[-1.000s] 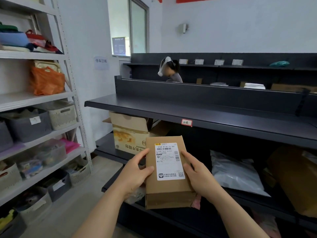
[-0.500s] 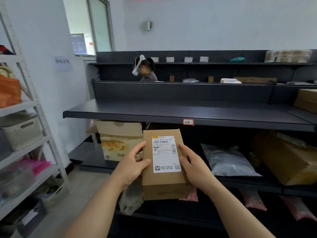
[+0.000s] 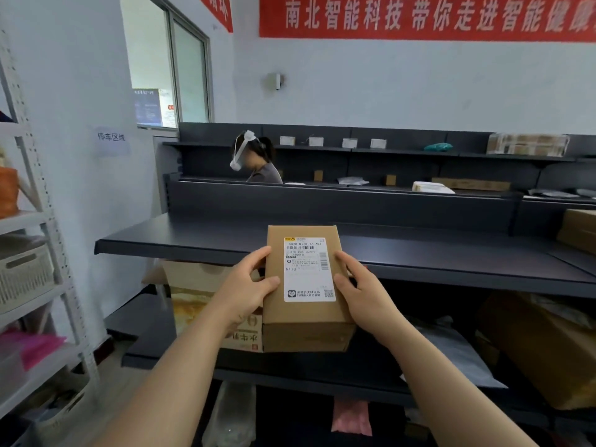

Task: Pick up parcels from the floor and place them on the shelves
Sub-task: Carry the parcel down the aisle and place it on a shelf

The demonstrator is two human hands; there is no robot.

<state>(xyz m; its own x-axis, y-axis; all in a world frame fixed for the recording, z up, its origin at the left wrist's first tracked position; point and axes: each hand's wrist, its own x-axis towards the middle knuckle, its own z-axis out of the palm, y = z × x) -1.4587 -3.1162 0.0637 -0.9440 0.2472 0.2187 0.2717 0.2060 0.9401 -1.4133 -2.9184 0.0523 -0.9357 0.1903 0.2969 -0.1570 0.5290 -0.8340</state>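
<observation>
A brown cardboard parcel [image 3: 306,314] with a white shipping label on top is held in front of me in both hands. My left hand [image 3: 245,291] grips its left side and my right hand [image 3: 361,291] grips its right side. The parcel's far end sits level with the front edge of the dark top shelf [image 3: 193,240], which is bare in front of it. Below it a lower shelf [image 3: 154,324] holds other parcels.
A printed carton [image 3: 190,295] and a white poly bag [image 3: 458,356] lie on the lower shelf, a large brown box [image 3: 545,346] at the right. A white rack [image 3: 42,221] with baskets stands at the left. A person [image 3: 258,162] is behind the shelving.
Both hands have raised the parcel from below the top shelf's edge up to its level. The view has tilted upward, showing the red banner on the wall.
</observation>
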